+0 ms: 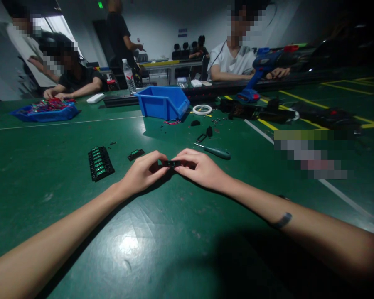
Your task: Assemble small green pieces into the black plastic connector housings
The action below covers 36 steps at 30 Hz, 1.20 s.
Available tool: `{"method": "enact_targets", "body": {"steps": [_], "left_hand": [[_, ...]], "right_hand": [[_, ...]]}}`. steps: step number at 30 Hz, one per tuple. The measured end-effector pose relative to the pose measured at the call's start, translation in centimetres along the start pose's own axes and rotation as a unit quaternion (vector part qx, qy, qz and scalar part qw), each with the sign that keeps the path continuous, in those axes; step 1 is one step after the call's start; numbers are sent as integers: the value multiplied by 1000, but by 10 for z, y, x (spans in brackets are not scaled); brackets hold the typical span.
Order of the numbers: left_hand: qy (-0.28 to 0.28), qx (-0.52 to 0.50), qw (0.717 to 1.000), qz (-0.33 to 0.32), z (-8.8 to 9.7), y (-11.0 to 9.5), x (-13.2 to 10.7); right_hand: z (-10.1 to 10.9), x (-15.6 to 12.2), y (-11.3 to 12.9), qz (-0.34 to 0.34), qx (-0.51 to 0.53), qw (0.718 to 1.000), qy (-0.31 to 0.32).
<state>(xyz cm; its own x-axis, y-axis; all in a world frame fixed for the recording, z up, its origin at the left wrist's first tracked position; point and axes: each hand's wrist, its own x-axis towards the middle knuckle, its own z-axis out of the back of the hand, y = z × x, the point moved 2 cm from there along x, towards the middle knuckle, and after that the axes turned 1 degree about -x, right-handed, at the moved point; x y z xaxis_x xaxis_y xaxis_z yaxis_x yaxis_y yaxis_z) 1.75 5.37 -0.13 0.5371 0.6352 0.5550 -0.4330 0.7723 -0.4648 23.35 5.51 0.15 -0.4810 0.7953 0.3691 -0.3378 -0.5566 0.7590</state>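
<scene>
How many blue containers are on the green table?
2: a shallow tray at the left, heaped with what look like coloured wires, and a deeper bin near the middle. Others could be hidden farther back.

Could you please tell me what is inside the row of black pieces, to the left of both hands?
Inside the row of black pieces, green strips can be seen. Whatever lies beneath these strips is covered, and so is the tabletop directly under the row.

Left grip (145,169) and right grip (202,168) on small black part (173,163); screwdriver (217,153) nearby
</scene>
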Motion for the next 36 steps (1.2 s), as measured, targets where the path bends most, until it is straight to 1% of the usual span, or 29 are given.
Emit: {"method": "enact_targets", "body": {"steps": [7, 36], "left_hand": [[12, 6, 1000, 12, -1, 0, -1], [19, 6, 1000, 17, -2, 0, -1]], "right_hand": [[0, -1, -1, 8, -9, 1000, 1], [-1, -1, -3, 9, -14, 1000, 6]]}}
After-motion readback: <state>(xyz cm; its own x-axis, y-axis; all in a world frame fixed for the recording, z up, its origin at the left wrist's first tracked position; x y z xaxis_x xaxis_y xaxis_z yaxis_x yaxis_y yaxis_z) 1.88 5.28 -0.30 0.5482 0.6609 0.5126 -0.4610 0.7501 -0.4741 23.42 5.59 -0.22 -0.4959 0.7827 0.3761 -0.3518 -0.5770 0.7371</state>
